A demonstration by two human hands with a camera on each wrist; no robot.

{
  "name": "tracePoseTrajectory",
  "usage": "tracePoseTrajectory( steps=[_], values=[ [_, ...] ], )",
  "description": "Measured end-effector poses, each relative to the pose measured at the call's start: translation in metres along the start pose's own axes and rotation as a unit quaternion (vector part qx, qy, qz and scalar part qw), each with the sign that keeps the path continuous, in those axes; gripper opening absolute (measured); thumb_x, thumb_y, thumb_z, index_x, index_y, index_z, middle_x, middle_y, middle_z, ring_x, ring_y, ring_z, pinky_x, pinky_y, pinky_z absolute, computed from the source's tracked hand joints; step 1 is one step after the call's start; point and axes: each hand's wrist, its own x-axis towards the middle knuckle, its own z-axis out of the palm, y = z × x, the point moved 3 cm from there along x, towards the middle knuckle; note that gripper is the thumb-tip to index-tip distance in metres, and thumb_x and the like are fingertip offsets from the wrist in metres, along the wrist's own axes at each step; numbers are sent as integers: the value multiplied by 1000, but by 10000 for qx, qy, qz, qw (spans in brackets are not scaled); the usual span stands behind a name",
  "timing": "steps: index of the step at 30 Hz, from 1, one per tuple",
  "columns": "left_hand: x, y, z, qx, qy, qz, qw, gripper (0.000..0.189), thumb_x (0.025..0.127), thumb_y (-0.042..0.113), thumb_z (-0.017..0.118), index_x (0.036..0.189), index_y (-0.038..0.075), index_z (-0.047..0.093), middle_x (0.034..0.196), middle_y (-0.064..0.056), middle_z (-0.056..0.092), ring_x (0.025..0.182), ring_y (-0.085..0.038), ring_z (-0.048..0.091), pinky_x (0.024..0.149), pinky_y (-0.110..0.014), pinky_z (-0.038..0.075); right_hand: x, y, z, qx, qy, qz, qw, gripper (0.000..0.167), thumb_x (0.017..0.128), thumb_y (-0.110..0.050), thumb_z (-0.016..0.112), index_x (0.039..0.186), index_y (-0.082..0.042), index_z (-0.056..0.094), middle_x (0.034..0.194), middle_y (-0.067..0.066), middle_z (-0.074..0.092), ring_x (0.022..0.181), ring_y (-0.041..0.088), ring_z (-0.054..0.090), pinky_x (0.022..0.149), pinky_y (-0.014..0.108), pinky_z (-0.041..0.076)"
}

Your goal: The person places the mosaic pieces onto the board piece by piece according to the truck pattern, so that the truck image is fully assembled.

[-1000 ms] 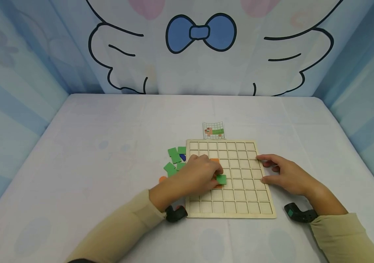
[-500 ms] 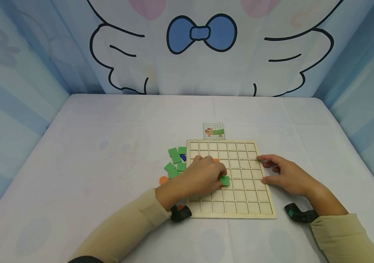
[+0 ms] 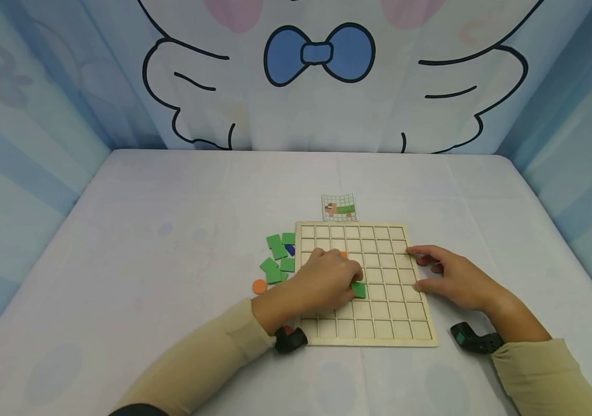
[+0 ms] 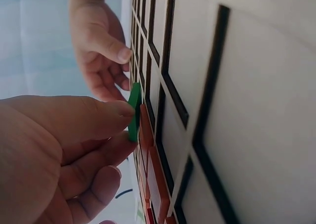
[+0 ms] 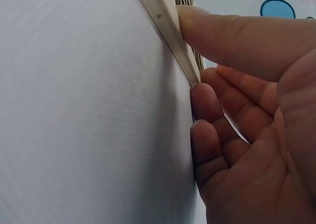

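My left hand (image 3: 329, 281) pinches a green square tile (image 3: 359, 289) between thumb and finger over the wooden grid board (image 3: 387, 341). In the left wrist view the green tile (image 4: 134, 112) stands tilted at the grid, beside orange-red tiles (image 4: 157, 182) lying in the cells. Part of an orange tile (image 3: 344, 255) shows past the knuckles; the hand covers the other tiles there. At the board's right edge my right hand (image 3: 457, 277) rests its thumb and fingertips. The right wrist view has the thumb (image 5: 232, 41) touching the board's rim, other fingers loosely bent beside it.
Left of the board lie several loose green tiles (image 3: 274, 270), a dark blue piece (image 3: 289, 249) and an orange disc (image 3: 259, 286). A small picture card (image 3: 339, 208) with a gridded drawing stands behind the board. White cloth (image 3: 171, 242) covers the table.
My left hand has moved slightly right and toward the near side with the green tile, slowing in the latest half second. The right hand and board have stayed in place.
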Motion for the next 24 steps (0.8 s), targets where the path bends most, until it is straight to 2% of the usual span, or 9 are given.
tracePoseTrajectory(
  steps=[24],
  values=[
    [6, 3, 6, 49, -45, 31, 10000, 26, 94, 27, 71, 119, 22, 70, 114, 13, 69, 108, -12, 56, 97, -39, 39, -2, 1, -1, -83, 1, -9, 10000, 66, 88, -21, 78, 144, -5, 48, 126, 17, 59, 113, 35, 55, 94, 49, 40]
  ],
)
